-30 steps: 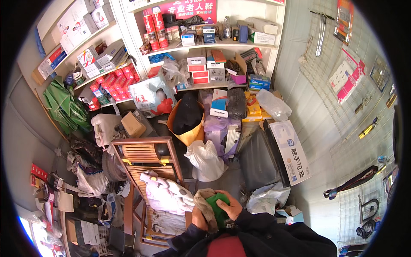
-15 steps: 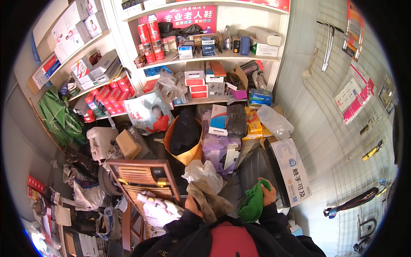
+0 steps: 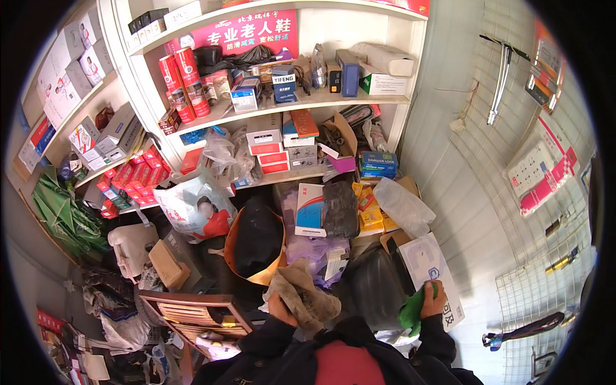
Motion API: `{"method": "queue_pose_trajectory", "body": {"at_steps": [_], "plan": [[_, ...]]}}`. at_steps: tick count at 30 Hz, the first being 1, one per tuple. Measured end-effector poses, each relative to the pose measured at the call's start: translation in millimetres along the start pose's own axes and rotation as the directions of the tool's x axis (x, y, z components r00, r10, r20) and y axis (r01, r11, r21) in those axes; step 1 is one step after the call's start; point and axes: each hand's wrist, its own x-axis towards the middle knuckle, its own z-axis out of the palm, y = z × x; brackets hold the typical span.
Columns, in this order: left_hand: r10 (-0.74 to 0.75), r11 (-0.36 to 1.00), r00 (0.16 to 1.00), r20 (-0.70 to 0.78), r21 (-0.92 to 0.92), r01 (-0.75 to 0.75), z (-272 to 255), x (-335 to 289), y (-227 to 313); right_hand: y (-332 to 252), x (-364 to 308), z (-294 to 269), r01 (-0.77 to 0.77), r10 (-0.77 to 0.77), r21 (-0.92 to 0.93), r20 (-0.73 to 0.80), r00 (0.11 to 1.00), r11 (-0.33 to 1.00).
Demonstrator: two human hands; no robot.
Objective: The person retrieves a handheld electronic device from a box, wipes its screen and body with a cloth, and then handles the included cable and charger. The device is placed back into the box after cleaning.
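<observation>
Brown cloth [image 3: 311, 300], head view: we grip its left side in the left hand [image 3: 281, 309], near the orange bag [image 3: 260, 277]. Our right hand [image 3: 433, 299] grips the green cloth [image 3: 411, 310] beside the white box [image 3: 441, 266].

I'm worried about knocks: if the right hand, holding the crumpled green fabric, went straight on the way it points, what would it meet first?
Probably the long white cardboard box that lies behind the right hand and the green fabric in the picture; how wide any gap is cannot be told.
</observation>
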Motion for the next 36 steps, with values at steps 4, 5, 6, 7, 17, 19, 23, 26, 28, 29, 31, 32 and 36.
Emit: {"method": "queue_pose_trajectory", "body": {"at_steps": [4, 5, 6, 7, 17, 19, 23, 26, 28, 29, 31, 32, 36], "plan": [[0.089, 0.994, 0.996, 0.012, 0.063, -0.090, 8.9, 24.0, 1.0, 48.0, 63.8, -19.3, -0.046, 0.039, -0.140, -0.055, 0.998, 0.989], [0.134, 0.989, 0.991, 0.027, 0.059, -0.136, 10.7, 30.1, 0.0, 64.2, 78.7, -22.9, -0.094, 0.086, -0.187, -0.049, 0.995, 0.978], [0.258, 0.872, 0.965, 0.043, 0.420, -0.252, 12.9, 37.1, -0.6, 81.1, 93.0, -27.0, -0.123, 0.114, -0.228, -0.049, 0.992, 0.966], [0.408, 0.489, 0.906, 0.116, 0.810, -0.324, 16.2, 43.4, -0.6, 98.0, 108.0, -25.7, -0.139, 0.148, -0.304, 0.007, 0.989, 0.942], [0.389, 0.791, 0.920, 0.052, 0.494, -0.362, 69.4, 92.5, -14.5, 187.8, 195.5, 43.7, -0.120, 0.231, -0.343, 0.303, 0.925, 0.932], [0.478, 0.535, 0.865, 0.154, 0.730, -0.425, 71.8, 91.1, -15.1, 181.2, 212.7, 65.8, -0.114, 0.220, -0.302, 0.348, 0.911, 0.947], [0.375, 0.888, 0.926, 0.040, 0.271, -0.371, 66.8, 88.8, -8.6, 141.7, 233.0, 104.3, -0.026, 0.110, -0.203, 0.410, 0.906, 0.979], [0.369, 0.918, 0.929, 0.008, 0.153, -0.366, 58.1, 87.3, 2.1, 95.2, 243.5, 132.1, -0.028, 0.067, -0.094, 0.435, 0.898, 0.995], [0.367, 0.917, 0.928, -0.061, 0.194, -0.350, 50.2, 83.6, 11.9, 62.8, 257.1, 147.7, -0.084, 0.031, 0.102, 0.440, 0.898, 0.991], [0.444, 0.820, 0.896, -0.021, 0.412, -0.397, 46.0, 79.7, 15.5, 47.1, 265.7, 155.1, -0.165, 0.070, 0.184, 0.433, 0.898, 0.969], [0.478, 0.609, 0.877, 0.052, 0.700, -0.373, 36.7, 75.4, 22.3, 18.5, 289.8, 161.7, -0.176, 0.002, 0.351, 0.444, 0.896, 0.920], [0.496, 0.469, 0.853, 0.164, 0.776, -0.422, 31.4, 73.1, 24.8, 4.6, 306.2, 165.5, -0.190, -0.001, 0.399, 0.432, 0.902, 0.897], [0.549, 0.288, 0.805, 0.226, 0.853, -0.436, 14.3, 78.5, 24.4, -46.1, 397.7, 174.2, -0.087, -0.060, 0.389, 0.351, 0.934, 0.917]]}}
